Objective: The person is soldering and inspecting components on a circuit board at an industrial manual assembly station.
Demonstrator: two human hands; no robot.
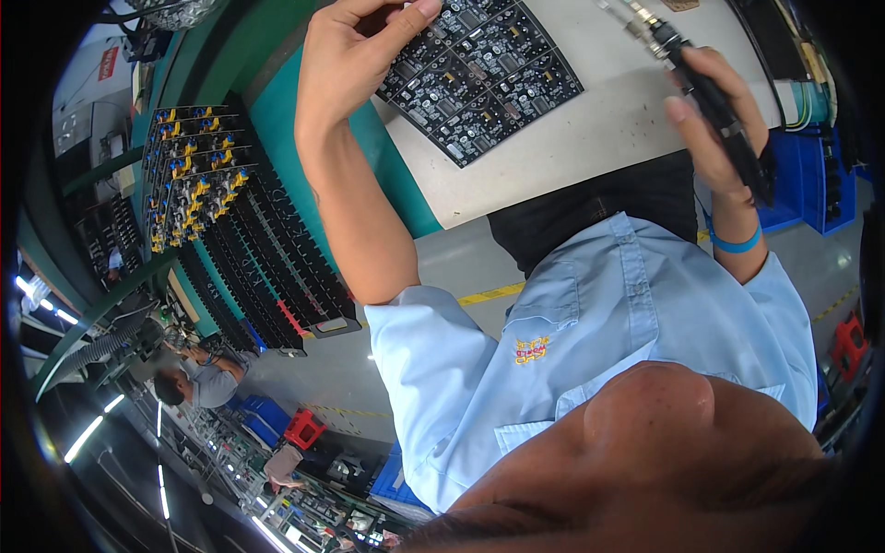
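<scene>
A dark panel of several joined printed circuit boards [479, 78] rests on a pale work surface [572, 129] at the top of the view. My left hand [355, 46] is at the panel's upper left edge, its thumb over the boards and its fingers closed there. The fingertips are partly cut off by the picture's edge. In my right hand [724, 120] is a slim black hand tool [710, 92] with silver metal fittings at its front end. It is tilted toward the upper left, its tip beyond the panel's right side, apart from it. The exact kind of tool is unclear.
Left of the bench stand black slotted racks [267, 240] and boards carrying yellow and blue parts [198, 170]. A green mat [406, 198] lies under the pale surface. Blue bins [811, 184] stand at the right. A co-worker [207, 382] sits farther off at lower left.
</scene>
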